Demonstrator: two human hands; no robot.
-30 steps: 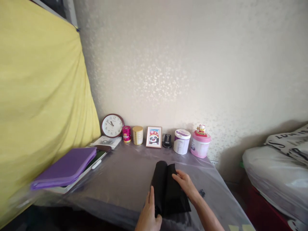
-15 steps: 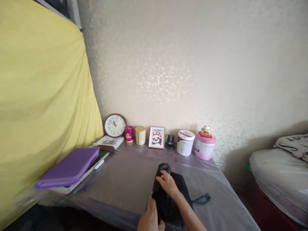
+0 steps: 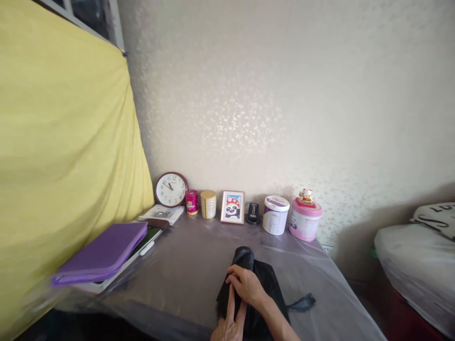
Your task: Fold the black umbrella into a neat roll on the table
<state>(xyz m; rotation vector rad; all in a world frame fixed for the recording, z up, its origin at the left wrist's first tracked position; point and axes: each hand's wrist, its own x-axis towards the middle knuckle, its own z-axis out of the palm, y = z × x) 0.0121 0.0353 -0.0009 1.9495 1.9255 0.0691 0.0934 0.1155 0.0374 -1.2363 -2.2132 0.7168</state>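
Note:
A black umbrella (image 3: 268,277), collapsed with its fabric panels loose, lies on the table near its front edge. Its far end is rolled into a thick tube, and a short strap (image 3: 302,302) sticks out to the right. My right hand (image 3: 247,284) lies across the umbrella, fingers curled down and gripping the fabric just below the rolled part. Below it, my left hand (image 3: 231,322) has two fingers stretched forward along the fabric, their tips touching near my right fingers. The lower part of my left hand is cut off by the frame.
Along the back of the table (image 3: 185,265) stand a clock (image 3: 171,189), a pink can (image 3: 192,202), a yellow-lidded can (image 3: 208,205), a panda picture (image 3: 232,208), a small black device (image 3: 252,214) and two tubs (image 3: 275,219). A purple folder (image 3: 103,251) lies at left.
My left hand has gone from holding the umbrella's left side to stretching two fingers over the fabric toward my right hand. The view has tilted slightly up.

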